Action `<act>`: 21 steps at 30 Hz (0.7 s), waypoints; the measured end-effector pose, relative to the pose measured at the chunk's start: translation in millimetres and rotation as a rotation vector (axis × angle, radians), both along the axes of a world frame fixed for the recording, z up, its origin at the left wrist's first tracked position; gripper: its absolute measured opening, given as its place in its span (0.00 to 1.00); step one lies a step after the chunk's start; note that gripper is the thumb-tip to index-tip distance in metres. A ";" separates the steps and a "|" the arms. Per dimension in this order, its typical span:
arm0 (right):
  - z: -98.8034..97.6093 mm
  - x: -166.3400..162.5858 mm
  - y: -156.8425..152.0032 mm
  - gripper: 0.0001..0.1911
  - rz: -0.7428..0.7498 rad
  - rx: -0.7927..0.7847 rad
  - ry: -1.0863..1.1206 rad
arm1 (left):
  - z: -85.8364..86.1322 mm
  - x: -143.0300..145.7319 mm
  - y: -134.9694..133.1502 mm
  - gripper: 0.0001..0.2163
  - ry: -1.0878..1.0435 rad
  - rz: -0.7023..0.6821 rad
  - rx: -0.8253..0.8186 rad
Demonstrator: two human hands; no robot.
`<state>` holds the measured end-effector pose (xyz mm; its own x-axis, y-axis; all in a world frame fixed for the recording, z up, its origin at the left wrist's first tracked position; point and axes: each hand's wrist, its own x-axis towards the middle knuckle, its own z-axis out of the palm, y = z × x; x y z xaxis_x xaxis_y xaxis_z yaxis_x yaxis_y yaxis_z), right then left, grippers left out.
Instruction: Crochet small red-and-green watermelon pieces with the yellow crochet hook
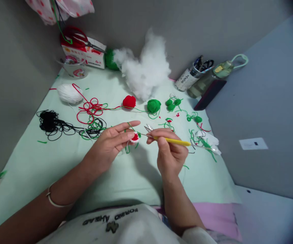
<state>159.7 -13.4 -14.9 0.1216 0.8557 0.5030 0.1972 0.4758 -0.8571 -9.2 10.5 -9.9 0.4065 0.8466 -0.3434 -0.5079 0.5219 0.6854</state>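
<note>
Between the thumb and fingers of my left hand [111, 142] is a small crochet piece [135, 137], red with a white edge and a bit of green. Green yarn runs over the raised index finger of that hand. My right hand [172, 149] grips a crochet hook [174, 140] by its yellow handle, pen-fashion. The hook's metal shaft points left, and its tip is at the green part of the piece; whether a loop sits on it is too small to tell. Just behind the right fingers, the blades of small scissors [149, 127] show, their handles hidden.
Red yarn ball [129, 102], green yarn ball [154, 106], white yarn ball [70, 93] and tangled black yarn [48, 123] lie around. White stuffing [146, 67] is heaped behind. A bottle [199, 84] and pen cup [187, 79] stand back right; green scraps [204, 145] lie right.
</note>
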 end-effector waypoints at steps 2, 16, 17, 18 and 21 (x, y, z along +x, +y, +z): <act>-0.7 -0.8 3.6 0.09 0.064 -0.080 0.168 | 1.5 -1.4 0.7 0.17 0.049 0.030 0.060; -2.5 -3.3 4.6 0.08 0.092 -0.130 0.213 | -2.0 3.7 -4.1 0.20 0.282 0.071 0.275; -2.4 -4.2 4.9 0.08 0.073 -0.094 0.152 | -2.7 5.2 -4.1 0.21 0.250 0.037 0.263; -2.2 -5.1 4.8 0.08 0.047 -0.056 0.090 | -3.6 6.4 -4.1 0.21 0.225 0.018 0.246; -2.8 -7.4 2.6 0.11 0.002 0.041 -0.078 | -6.5 9.9 -4.4 0.21 0.168 0.039 0.194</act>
<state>152.3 -10.8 -17.7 0.0789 0.8342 0.5458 0.2614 0.5111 -0.8189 0.7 6.1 -16.4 0.3231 0.9173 -0.2329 -0.3958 0.3545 0.8471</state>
